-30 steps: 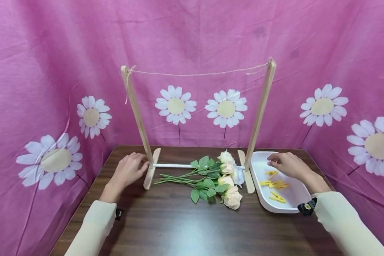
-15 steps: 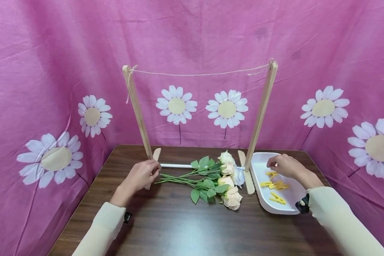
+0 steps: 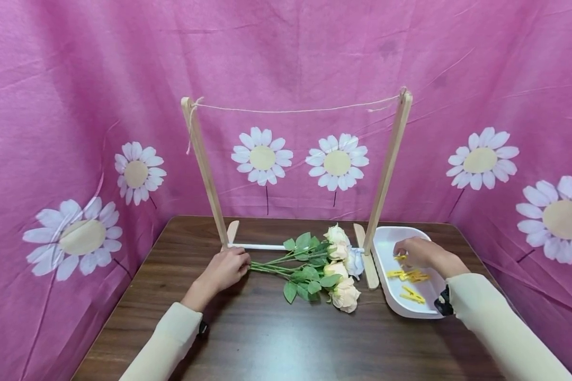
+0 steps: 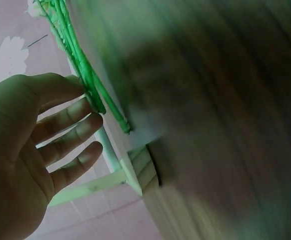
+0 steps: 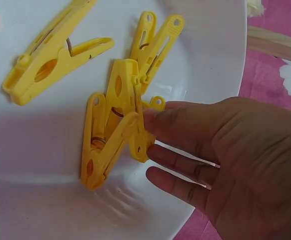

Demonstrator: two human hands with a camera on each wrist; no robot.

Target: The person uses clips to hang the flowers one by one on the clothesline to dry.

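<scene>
roses (image 3: 310,273): likely light, petals (image 3: 346,295) delicate, best held by green stems (image 3: 273,268); cream, one pale blue, on table (image 3: 248,333) | pegs (image 3: 410,275): probably stiff, pinch handle ends (image 5: 171,31); yellow, in white tray (image 3: 400,305) | left hand (image 3: 226,268) loosely bent at stems, right hand (image 3: 425,255) half-open at pegs; whether either grips, cannot tell

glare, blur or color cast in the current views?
Head: bright glare patch on the near tabletop, flowers reasonably clear. Left wrist: dark, greenish cast, tabletop smeared, left hand clearer. Right wrist: soft shading across the white tray, yellow clothespins fairly sharp.
</scene>
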